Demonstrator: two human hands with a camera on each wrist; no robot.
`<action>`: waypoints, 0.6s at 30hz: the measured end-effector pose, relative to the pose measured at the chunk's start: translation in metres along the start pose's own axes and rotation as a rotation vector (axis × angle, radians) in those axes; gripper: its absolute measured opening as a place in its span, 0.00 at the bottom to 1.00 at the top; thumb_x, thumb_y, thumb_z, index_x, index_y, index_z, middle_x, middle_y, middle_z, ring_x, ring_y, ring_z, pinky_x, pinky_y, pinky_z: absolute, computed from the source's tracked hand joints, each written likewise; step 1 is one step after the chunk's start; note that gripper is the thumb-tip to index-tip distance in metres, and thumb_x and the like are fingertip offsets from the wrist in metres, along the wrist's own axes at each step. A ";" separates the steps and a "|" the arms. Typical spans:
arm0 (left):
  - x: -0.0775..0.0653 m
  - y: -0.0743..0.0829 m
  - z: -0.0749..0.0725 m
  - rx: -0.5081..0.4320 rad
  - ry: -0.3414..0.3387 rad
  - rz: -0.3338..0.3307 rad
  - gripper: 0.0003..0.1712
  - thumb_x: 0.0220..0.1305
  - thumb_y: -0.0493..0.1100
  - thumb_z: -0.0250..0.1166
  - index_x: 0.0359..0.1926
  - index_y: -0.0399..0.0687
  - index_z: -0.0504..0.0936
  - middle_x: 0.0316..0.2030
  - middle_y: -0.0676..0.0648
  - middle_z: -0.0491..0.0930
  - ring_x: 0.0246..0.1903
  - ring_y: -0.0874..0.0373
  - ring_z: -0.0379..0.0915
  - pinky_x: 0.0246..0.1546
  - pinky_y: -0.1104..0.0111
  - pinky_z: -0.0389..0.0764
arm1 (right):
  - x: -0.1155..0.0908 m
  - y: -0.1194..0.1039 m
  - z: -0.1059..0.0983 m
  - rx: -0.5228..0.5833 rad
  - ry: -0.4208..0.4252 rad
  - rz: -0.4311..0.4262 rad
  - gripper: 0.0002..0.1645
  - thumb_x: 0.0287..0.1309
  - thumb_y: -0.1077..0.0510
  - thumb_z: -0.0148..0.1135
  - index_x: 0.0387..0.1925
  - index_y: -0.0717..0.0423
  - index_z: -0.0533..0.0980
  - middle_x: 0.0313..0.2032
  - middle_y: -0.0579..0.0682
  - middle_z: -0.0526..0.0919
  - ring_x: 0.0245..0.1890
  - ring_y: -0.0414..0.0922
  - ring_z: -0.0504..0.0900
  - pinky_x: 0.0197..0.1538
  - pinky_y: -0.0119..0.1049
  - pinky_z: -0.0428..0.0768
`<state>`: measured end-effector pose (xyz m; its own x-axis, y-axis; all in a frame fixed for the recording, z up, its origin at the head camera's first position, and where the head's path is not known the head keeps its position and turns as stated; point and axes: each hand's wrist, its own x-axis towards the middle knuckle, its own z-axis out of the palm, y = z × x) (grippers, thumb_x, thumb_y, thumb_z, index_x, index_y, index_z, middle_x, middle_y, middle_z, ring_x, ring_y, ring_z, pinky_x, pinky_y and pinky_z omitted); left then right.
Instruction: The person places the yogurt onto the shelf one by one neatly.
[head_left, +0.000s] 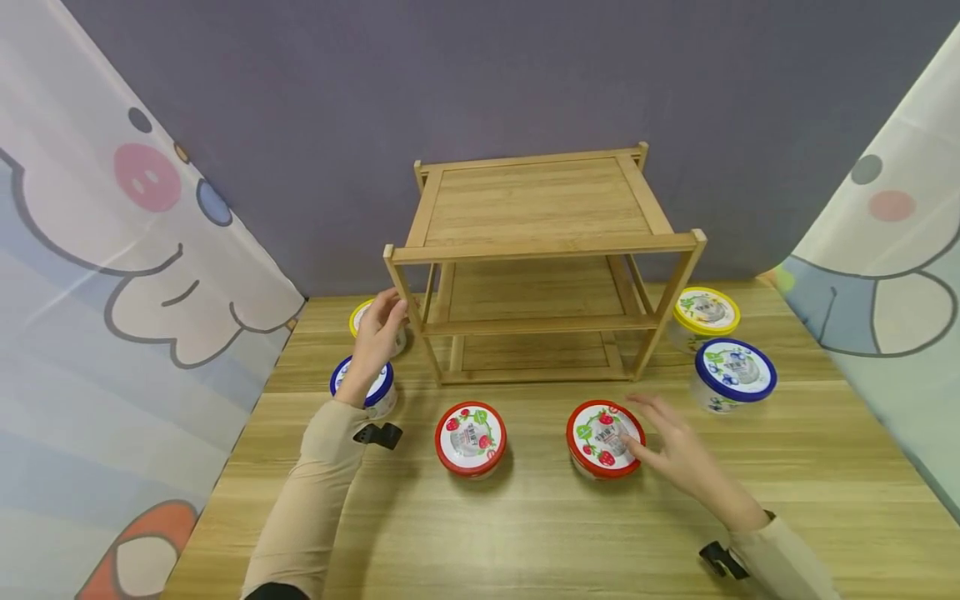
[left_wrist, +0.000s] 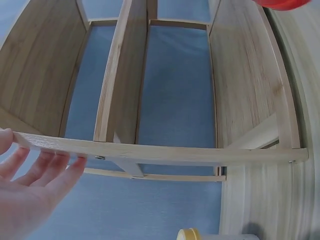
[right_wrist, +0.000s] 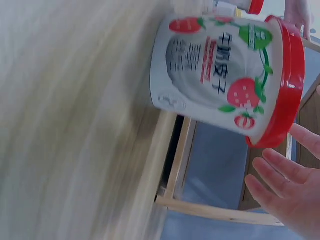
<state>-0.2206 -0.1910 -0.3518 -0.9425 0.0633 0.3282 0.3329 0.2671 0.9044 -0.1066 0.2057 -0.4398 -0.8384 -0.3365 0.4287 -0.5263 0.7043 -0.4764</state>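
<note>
A two-tier-and-top bamboo rack (head_left: 536,200) stands at the back of the table. My left hand (head_left: 378,333) is at its front left post (left_wrist: 165,152); in the left wrist view the thumb lies on one side of the post and the fingers on the other, holding it. My right hand (head_left: 686,454) hovers beside a strawberry-print tub with a red lid (head_left: 603,437), fingers spread and relaxed. In the right wrist view those fingertips come right at the lid's edge. A second red-lidded tub (head_left: 470,439) sits to its left, in front of the rack.
Left of the rack stand a blue-lidded tub (head_left: 382,390) and a yellow-lidded tub (head_left: 360,315), both partly behind my left arm. Another yellow-lidded tub (head_left: 707,310) and blue-lidded tub (head_left: 735,371) stand to the right. Grey cloth (head_left: 525,75) hangs behind the rack; printed curtains flank the table.
</note>
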 end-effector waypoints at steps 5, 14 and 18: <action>0.001 -0.001 0.000 -0.015 -0.017 -0.004 0.20 0.68 0.42 0.44 0.56 0.34 0.63 0.47 0.33 0.71 0.46 0.50 0.67 0.44 0.71 0.72 | -0.001 -0.005 0.008 0.057 -0.027 0.002 0.31 0.39 0.58 0.69 0.49 0.60 0.71 0.52 0.62 0.68 0.51 0.59 0.66 0.45 0.58 0.67; 0.002 -0.002 0.000 -0.055 -0.043 0.004 0.19 0.68 0.41 0.43 0.55 0.33 0.61 0.49 0.28 0.67 0.48 0.45 0.66 0.50 0.48 0.65 | -0.004 -0.010 0.018 0.110 -0.078 0.031 0.36 0.39 0.52 0.71 0.52 0.54 0.68 0.55 0.65 0.62 0.53 0.62 0.62 0.43 0.62 0.67; 0.002 -0.002 -0.001 -0.042 -0.045 0.002 0.20 0.68 0.42 0.43 0.56 0.33 0.61 0.48 0.30 0.68 0.47 0.47 0.67 0.50 0.53 0.68 | -0.006 -0.011 0.020 0.123 -0.104 0.060 0.39 0.37 0.50 0.72 0.53 0.53 0.67 0.57 0.66 0.59 0.53 0.63 0.61 0.42 0.61 0.68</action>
<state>-0.2233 -0.1922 -0.3531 -0.9418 0.1073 0.3186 0.3352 0.2261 0.9146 -0.0988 0.1871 -0.4525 -0.8757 -0.3635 0.3178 -0.4828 0.6455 -0.5918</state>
